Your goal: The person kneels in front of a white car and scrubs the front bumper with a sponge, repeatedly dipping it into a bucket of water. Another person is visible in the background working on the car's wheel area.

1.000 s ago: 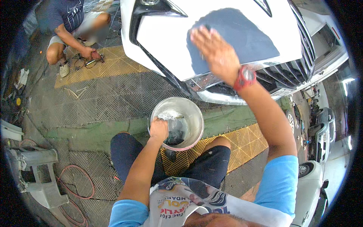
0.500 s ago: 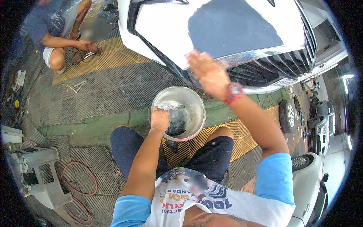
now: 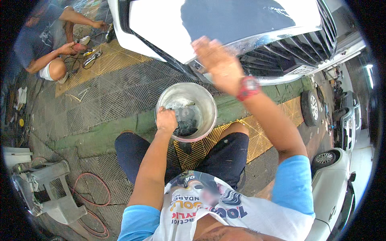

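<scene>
My left hand [image 3: 166,120] is closed over the left rim of a round metal bucket [image 3: 208,108]. Sudsy water and a dark lump that I cannot make out show inside it. Up at the car's front, my right hand [image 3: 219,66] lies flat with fingers stretched, at the hood's front edge. Motion blurs its fingertips, and its underside is hidden. The white hood [image 3: 157,24] carries a large dark grey patch [image 3: 229,20] beyond that hand. A red watch [image 3: 248,87] sits on my right wrist.
Below the hood is a black grille [image 3: 281,54]. At far left another person [image 3: 40,44] crouches holding a tool by the car. A grey plastic part [image 3: 58,193] and a red hose [image 3: 92,188] lie at lower left. Right stand a loose wheel [image 3: 310,107] and a parked car [image 3: 329,193].
The car and bucket sit slightly higher in view. My right hand remains at the hood edge, blurred in both frames. The other person now stretches an arm toward the car's side.
</scene>
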### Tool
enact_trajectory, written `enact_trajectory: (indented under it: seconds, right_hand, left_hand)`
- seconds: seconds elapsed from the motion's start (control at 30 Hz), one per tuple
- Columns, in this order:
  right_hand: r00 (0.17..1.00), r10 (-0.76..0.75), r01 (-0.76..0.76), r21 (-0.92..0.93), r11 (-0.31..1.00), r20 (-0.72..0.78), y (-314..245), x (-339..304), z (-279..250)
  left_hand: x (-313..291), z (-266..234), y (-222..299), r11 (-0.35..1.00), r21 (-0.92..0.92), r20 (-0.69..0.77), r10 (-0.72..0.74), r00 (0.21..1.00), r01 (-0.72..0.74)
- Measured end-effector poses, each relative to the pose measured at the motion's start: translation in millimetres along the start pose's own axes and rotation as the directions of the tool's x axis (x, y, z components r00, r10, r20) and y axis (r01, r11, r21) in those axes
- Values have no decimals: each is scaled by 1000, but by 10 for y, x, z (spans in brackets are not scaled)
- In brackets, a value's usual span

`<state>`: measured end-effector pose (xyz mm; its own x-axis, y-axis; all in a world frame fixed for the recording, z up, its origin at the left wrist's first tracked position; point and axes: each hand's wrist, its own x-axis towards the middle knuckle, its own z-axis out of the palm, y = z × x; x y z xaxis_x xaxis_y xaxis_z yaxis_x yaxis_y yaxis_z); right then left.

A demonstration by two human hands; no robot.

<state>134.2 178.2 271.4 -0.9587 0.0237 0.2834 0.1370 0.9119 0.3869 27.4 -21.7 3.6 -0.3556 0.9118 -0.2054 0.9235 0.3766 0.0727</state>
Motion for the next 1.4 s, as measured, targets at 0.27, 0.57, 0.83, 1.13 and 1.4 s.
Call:
enact_trajectory:
  seconds: [0.27, 0.57, 0.83, 1.13, 1.4]
  right_hand:
    - [972, 175, -181, -30, 983, -157, -155, -310, 225]
    - [780, 626, -448, 712, 540, 16, -1667, -894, 663]
    - [680, 578, -723, 542, 429, 450, -1969, -1841, 1882]
    - [650, 598, -745, 549, 380, 468, -1965, -1781, 1803]
    - [664, 612, -728, 560, 396, 431, -1942, -1823, 1836]
  left_hand:
    - [29, 144, 88, 994, -83, -200, 53, 978, -71]
    - [-20, 32, -9, 933, -308, -461, 22, 887, -184]
    - [399, -2460, 718, 771, -393, -871, -140, 470, -500]
    - [667, -4811, 1694, 868, 184, -873, 360, 328, -462]
    - [851, -3914, 1013, 877, 283, -856, 414, 311, -388]
